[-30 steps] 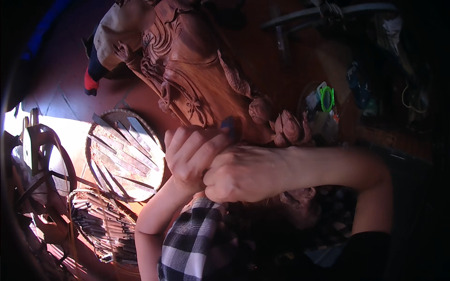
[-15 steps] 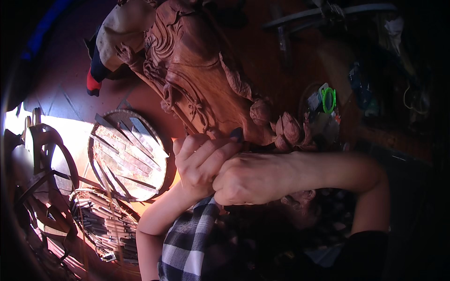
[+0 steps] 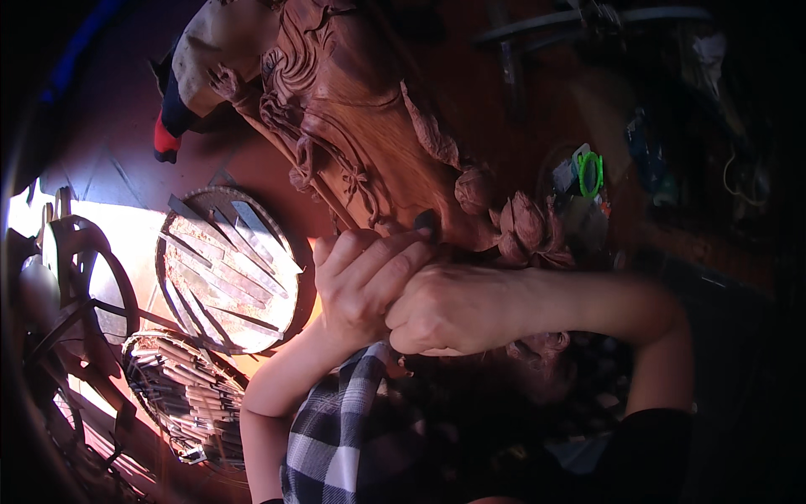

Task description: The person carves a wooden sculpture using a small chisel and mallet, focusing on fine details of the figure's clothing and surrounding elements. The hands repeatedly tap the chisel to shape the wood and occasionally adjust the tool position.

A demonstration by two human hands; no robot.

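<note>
A reddish-brown carved wooden statue (image 3: pixel 369 126) with draped folds and a row of carved lotus buds (image 3: pixel 525 227) lies tilted in front of me. Against its near edge my left hand (image 3: pixel 357 277) is closed, fingers curled over. A small dark piece (image 3: pixel 426 223) shows at its fingertips, too little of it to name. My right hand (image 3: pixel 437 309) is a fist pressed up to the left one, its forearm coming across from the right. Whatever the two hands grip is hidden inside them. Black-and-white checked cloth (image 3: pixel 332 428) hangs below my left wrist.
At left, a round basket (image 3: pixel 300 290) holds several flat dark strips. Nearer stands another basket (image 3: pixel 134 344) packed with slim tools (image 3: pixel 197 395). Another person's leg (image 3: pixel 197 63) is beyond the statue's left side. A bright green ring-shaped item (image 3: pixel 591 174) sits at right.
Both hands, still together, sit slightly higher in the picture. The statue appears shifted a little right, and the baskets slightly up, so the view itself has moved a bit. Neither grip has changed.
</note>
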